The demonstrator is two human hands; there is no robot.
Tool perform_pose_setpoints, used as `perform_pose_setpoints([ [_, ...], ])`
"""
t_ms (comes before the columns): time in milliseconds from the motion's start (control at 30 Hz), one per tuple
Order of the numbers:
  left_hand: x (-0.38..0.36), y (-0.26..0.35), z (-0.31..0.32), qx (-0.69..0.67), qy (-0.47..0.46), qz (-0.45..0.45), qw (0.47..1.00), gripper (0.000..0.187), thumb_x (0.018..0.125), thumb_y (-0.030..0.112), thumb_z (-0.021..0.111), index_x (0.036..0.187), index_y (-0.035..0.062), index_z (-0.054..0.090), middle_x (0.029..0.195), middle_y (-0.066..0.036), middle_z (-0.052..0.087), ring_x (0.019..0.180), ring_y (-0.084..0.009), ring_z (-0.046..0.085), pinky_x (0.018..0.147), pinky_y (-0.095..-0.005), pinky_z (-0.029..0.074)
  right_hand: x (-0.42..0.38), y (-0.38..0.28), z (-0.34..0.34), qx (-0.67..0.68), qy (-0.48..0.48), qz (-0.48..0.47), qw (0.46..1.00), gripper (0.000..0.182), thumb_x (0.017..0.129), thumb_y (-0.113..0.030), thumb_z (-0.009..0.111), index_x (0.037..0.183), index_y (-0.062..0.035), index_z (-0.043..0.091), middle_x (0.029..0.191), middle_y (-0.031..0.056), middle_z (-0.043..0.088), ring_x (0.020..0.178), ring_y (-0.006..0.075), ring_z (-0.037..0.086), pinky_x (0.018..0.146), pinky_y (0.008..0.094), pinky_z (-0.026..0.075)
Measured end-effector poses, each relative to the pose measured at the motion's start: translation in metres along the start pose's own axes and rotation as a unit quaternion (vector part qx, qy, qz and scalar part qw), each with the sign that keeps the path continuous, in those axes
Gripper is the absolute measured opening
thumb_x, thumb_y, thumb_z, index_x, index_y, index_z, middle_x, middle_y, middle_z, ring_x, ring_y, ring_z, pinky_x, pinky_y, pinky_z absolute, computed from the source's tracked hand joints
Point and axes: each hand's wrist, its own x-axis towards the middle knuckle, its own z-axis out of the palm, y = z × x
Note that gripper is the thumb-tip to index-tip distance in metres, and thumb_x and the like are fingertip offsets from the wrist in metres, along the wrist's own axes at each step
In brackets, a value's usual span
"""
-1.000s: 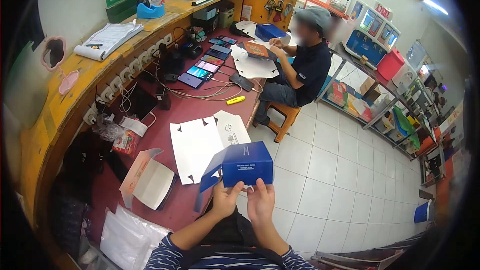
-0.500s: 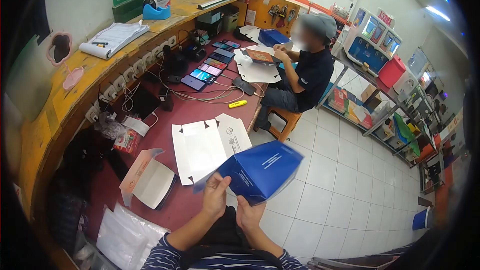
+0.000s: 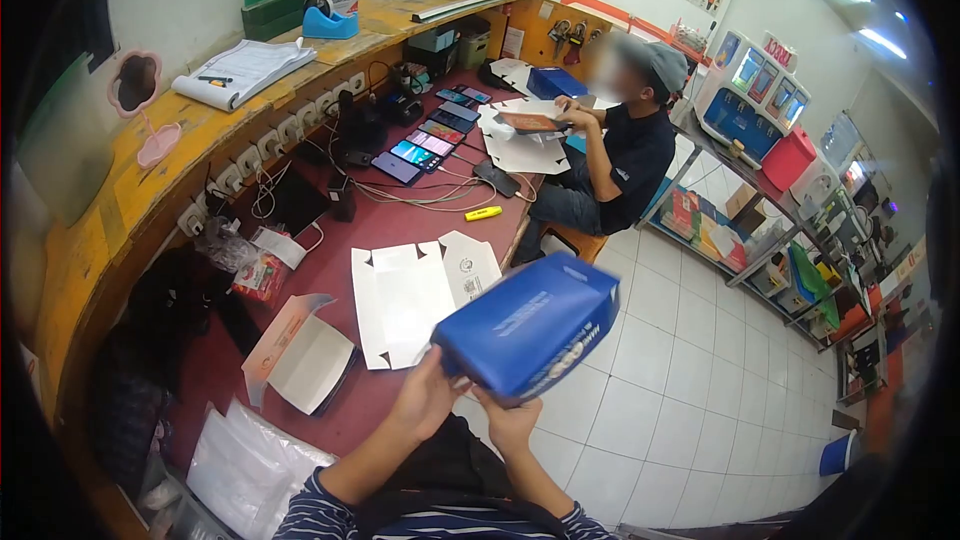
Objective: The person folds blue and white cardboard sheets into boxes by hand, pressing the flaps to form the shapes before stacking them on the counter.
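A blue cardboard food box [image 3: 525,325] with white lettering is tilted in the air over the table's front edge. My left hand [image 3: 430,395] grips its near left corner, and my right hand [image 3: 508,420] holds the lower near edge, with some fingers hidden beneath. Behind the box, a flat white box blank [image 3: 405,305] with printed marks lies on the table. To the left of my hands sits a partly folded box [image 3: 300,360], white inside, its orange-printed flap raised.
On the dark red table [image 3: 360,225] are several phones [image 3: 422,148], cables and a yellow highlighter [image 3: 483,213]. Plastic bags [image 3: 250,470] lie at the near left. A co-worker [image 3: 635,140] sits at the far end, handling another box [image 3: 535,122]. Shelves [image 3: 730,210] stand at right.
The blue box has turned in my hands, so a side with large white lettering now shows on the right. The co-worker's box has tilted flatter.
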Motion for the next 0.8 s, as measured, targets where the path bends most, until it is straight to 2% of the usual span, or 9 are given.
perform_pose_setpoints([
  [67,0.003,0.016,-0.004,-0.133,-0.070,-0.181,0.972,0.039,0.084,0.037,0.043,0.109,0.0066,0.046,0.103,-0.006,0.052,0.093,-0.0175,0.050,0.082,-0.0309,0.035,0.005,0.002,-0.008,-0.307,-0.152,-0.175,0.923,0.035,0.065,0.002,0.062,0.098,-0.0031,0.053,0.100,0.0106,0.055,0.090,0.0219,0.054,0.077,0.0321,0.042],
  [133,0.010,0.018,-0.018,-0.093,-0.079,-0.193,0.974,0.045,0.082,0.041,0.043,0.110,0.0057,0.046,0.104,-0.008,0.052,0.094,-0.0187,0.050,0.082,-0.0330,0.039,0.002,0.021,-0.027,-0.353,-0.156,-0.179,0.905,0.036,0.065,-0.004,0.063,0.099,-0.0030,0.053,0.099,0.0118,0.055,0.090,0.0218,0.053,0.078,0.0329,0.041],
  [200,0.016,0.019,-0.032,-0.022,-0.075,-0.166,0.983,0.049,0.080,0.043,0.045,0.110,0.0049,0.045,0.103,-0.009,0.052,0.094,-0.0200,0.051,0.081,-0.0328,0.041,0.006,0.028,-0.052,-0.524,-0.271,-0.290,0.754,0.034,0.067,-0.009,0.058,0.101,-0.0088,0.055,0.104,0.0112,0.053,0.097,0.0265,0.049,0.086,0.0363,0.036],
  [233,0.016,0.020,-0.033,-0.022,-0.053,-0.162,0.985,0.052,0.079,0.045,0.044,0.111,0.0034,0.044,0.104,-0.010,0.052,0.093,-0.0205,0.052,0.081,-0.0319,0.042,0.008,0.013,-0.052,-0.448,-0.336,-0.030,0.828,0.033,0.073,-0.015,0.056,0.105,-0.0092,0.053,0.110,0.0096,0.050,0.103,0.0253,0.045,0.090,0.0371,0.033],
  [333,0.018,0.012,-0.037,-0.080,-0.032,-0.178,0.980,0.054,0.080,0.046,0.041,0.112,0.0024,0.043,0.105,-0.010,0.051,0.095,-0.0202,0.051,0.082,-0.0313,0.042,0.007,-0.009,-0.018,-0.376,-0.402,0.040,0.834,0.035,0.076,-0.025,0.056,0.108,-0.0102,0.051,0.115,0.0093,0.047,0.110,0.0251,0.039,0.094,0.0362,0.028],
  [500,0.006,-0.007,-0.014,-0.043,-0.010,-0.074,0.996,0.052,0.085,0.044,0.033,0.113,0.0017,0.041,0.107,-0.010,0.049,0.099,-0.0194,0.048,0.085,-0.0300,0.039,-0.007,0.013,-0.002,-0.438,-0.419,-0.096,0.790,0.043,0.071,-0.033,0.065,0.102,-0.0054,0.053,0.101,0.0079,0.055,0.098,0.0215,0.049,0.087,0.0327,0.034],
  [567,0.009,-0.014,-0.012,-0.038,0.032,0.031,0.998,0.037,0.089,0.034,0.031,0.102,0.0036,0.047,0.094,-0.006,0.052,0.086,-0.0134,0.050,0.077,-0.0252,0.039,-0.014,0.005,0.004,-0.161,-0.161,-0.037,0.973,0.040,0.067,-0.016,0.070,0.100,-0.0008,0.051,0.098,0.0093,0.055,0.092,0.0189,0.052,0.081,0.0314,0.040],
  [667,0.016,-0.022,-0.044,0.166,-0.022,0.117,0.979,0.025,0.089,0.027,0.037,0.088,0.0056,0.049,0.082,-0.002,0.051,0.074,-0.0102,0.050,0.067,-0.0234,0.042,-0.009,0.002,-0.009,-0.116,-0.118,-0.077,0.983,0.036,0.067,-0.003,0.068,0.099,0.0030,0.051,0.104,0.0103,0.052,0.091,0.0168,0.053,0.077,0.0267,0.043],
  [800,0.008,-0.030,-0.041,0.117,0.009,0.119,0.986,0.019,0.089,0.021,0.039,0.080,0.0063,0.047,0.075,0.001,0.050,0.067,-0.0059,0.047,0.062,-0.0204,0.040,-0.015,0.018,-0.006,-0.068,-0.107,-0.063,0.990,0.046,0.065,-0.001,0.068,0.105,0.0024,0.045,0.095,0.0089,0.054,0.088,0.0192,0.053,0.077,0.0320,0.043],
])
